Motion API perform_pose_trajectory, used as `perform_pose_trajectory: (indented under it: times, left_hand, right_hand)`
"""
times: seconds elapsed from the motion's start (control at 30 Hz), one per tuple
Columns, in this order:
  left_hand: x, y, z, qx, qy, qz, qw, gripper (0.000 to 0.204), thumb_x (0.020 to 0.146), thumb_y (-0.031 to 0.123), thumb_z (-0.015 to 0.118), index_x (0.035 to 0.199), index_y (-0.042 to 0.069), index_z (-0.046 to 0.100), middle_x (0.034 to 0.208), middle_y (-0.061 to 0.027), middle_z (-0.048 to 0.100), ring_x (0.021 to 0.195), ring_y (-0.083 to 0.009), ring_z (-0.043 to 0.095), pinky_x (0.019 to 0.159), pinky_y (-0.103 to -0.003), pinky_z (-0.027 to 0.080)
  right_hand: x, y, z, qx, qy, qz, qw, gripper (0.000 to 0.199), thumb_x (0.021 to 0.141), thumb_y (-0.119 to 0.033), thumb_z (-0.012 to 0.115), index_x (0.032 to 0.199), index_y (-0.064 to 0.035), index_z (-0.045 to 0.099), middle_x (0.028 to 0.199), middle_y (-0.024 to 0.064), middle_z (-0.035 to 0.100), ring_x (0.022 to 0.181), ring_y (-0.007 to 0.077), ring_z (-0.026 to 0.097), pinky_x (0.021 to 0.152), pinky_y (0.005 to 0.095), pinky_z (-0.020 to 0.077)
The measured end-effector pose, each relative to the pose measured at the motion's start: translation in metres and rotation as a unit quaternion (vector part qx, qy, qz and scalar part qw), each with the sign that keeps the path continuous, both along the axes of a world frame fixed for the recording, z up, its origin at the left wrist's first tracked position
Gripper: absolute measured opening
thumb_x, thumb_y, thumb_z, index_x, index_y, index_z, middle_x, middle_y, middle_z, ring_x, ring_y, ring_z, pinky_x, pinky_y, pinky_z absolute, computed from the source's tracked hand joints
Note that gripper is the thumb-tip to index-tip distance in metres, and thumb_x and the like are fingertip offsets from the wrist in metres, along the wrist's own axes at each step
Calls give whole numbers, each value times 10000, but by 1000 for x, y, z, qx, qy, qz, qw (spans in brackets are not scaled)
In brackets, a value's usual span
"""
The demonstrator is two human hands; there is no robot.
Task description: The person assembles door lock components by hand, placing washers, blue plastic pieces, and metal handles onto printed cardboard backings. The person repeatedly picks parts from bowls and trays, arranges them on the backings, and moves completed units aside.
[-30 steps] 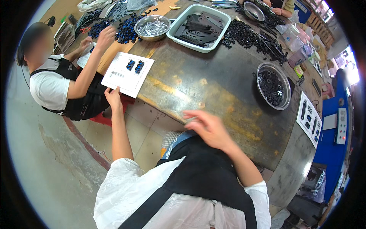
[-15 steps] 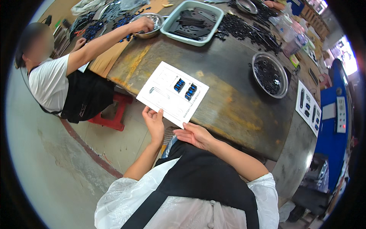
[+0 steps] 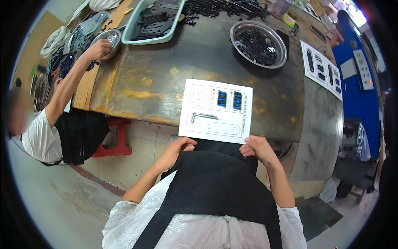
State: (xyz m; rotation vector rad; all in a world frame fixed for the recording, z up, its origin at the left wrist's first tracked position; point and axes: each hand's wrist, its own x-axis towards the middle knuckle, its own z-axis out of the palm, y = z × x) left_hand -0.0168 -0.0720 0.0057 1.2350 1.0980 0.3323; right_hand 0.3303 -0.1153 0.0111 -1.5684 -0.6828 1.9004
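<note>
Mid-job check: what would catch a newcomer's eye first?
Probably the white card with blue-and-black parts on it, at the near edge of the table; the right hand pinches its near right corner, the left hand is by its near left one. Next, the metal bowl of black parts beyond it, rightward, and the pale green tray at upper left.

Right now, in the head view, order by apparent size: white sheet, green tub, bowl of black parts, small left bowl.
White sheet: largest.
Green tub and bowl of black parts: too alike to rank; picture's edge cuts the tub.
Small left bowl: smallest, partly behind a co-worker's hand.
</note>
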Motion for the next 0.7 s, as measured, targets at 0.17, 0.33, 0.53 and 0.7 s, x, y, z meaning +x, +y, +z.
perform_pose_trajectory:
  times: [0.17,0.33,0.53,0.7]
  left_hand:
    - [10,23,24,93,70,-138,984,289,972,175,633,1197,-5,661,1030,-145,658,939,-278,651,870,-352,511]
    - [7,45,41,176,66,-273,943,293,901,109,663,1178,12,682,1048,-159,688,959,-289,668,866,-354,518]
    - [13,70,70,158,141,-265,941,253,954,135,642,1174,18,684,1057,-179,713,915,-330,696,809,-390,547]
    - [16,76,93,217,146,-194,945,265,978,130,632,1215,23,684,1086,-160,709,908,-299,686,827,-359,538]
  right_hand:
    - [34,-20,1,-7,-44,-55,998,331,1064,-237,559,1011,67,679,895,158,732,747,186,724,702,282,614]
    - [55,-14,38,23,-295,-33,954,359,1058,-236,548,930,50,723,727,82,703,618,116,651,589,268,534]
    - [44,139,89,398,-455,-85,792,178,962,-158,634,1031,-36,743,801,96,711,686,170,678,655,306,522]
    - [95,275,12,411,-618,90,664,427,833,-293,770,1230,-142,725,1247,163,692,1138,335,659,969,435,531]
